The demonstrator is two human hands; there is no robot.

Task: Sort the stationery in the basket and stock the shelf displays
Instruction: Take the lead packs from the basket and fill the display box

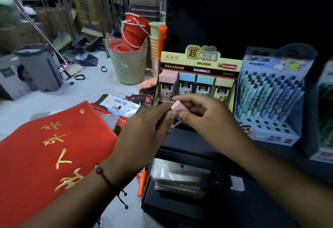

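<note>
A pencil-lead case with a pink cap (177, 105) is held between both hands just in front of the lead display box (200, 65) on the dark shelf. My right hand (203, 114) pinches the pink cap end. My left hand (142, 134) grips the lower, clear part of the case. The display box holds rows of cases with pink, blue and cream caps. To its right stands a blue cartoon pen display (272, 94) with several pens. Below the shelf edge lies a dark tray with wrapped packs (180, 179).
Red mats with gold characters (50, 155) lie at the left on the floor. Stacked baskets with red buckets (129, 56), a grey mop bucket (39, 67) and brooms stand behind. An orange pen (142, 182) lies beside the tray. Another display (324, 112) is at the far right.
</note>
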